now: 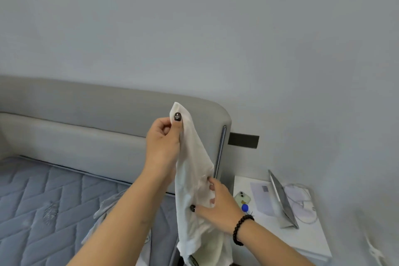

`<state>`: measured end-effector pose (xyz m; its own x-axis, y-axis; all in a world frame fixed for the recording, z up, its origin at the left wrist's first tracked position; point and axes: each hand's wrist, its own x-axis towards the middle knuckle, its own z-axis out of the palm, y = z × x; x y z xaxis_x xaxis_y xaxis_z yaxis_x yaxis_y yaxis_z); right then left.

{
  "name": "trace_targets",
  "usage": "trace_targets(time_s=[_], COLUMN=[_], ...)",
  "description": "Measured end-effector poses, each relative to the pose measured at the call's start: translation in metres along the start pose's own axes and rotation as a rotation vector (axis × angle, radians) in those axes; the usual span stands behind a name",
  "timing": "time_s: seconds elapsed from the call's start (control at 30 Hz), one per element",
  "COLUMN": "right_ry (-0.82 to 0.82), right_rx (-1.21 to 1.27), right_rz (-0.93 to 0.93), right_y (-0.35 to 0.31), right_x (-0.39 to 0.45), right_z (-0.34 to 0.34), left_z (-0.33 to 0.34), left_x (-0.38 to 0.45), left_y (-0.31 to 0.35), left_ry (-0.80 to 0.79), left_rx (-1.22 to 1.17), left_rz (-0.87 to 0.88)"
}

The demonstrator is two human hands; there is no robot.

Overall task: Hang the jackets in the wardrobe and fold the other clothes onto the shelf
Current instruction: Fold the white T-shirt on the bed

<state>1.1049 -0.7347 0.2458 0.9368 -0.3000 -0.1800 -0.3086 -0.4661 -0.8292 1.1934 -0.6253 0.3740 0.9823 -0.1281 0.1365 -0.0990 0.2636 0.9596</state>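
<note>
Thin white cotton garment (pixel 194 170) held aloft, unfolded — left hand (pixel 164 138) pinches its top, right hand (pixel 216 203) grips at 5 o'clock. Folding barely begun; shelf unseen.

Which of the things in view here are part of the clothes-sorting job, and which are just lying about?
Part of the job:
white garment, held up by the left hand and right hand
grey garment lying on the mattress

Just lying about:
phone
tablet propped on the nightstand
white cable
paper sheet
</note>
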Motion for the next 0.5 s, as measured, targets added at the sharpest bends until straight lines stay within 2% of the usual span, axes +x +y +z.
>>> trace_targets(time_s=[0.07, 0.23, 0.4, 0.5], right_ry=[0.046, 0.301, 0.441, 0.528], right_rx=[-0.005, 0.013, 0.363, 0.514], right_rz=[-0.019, -0.069, -0.035, -0.017], right_y=[0.005, 0.020, 0.016, 0.012], right_x=[-0.039, -0.122, -0.194, -0.237], right_z=[-0.015, -0.059, -0.104, -0.126], left_z=[0.018, 0.054, 0.080, 0.079], left_x=[-0.036, -0.110, -0.165, -0.201], left_y=[0.016, 0.039, 0.039, 0.021], left_ry=[-0.046, -0.227, -0.501, -0.642], left_rx=[-0.003, -0.029, -0.080, -0.014], left_rz=[0.010, -0.036, -0.154, -0.221])
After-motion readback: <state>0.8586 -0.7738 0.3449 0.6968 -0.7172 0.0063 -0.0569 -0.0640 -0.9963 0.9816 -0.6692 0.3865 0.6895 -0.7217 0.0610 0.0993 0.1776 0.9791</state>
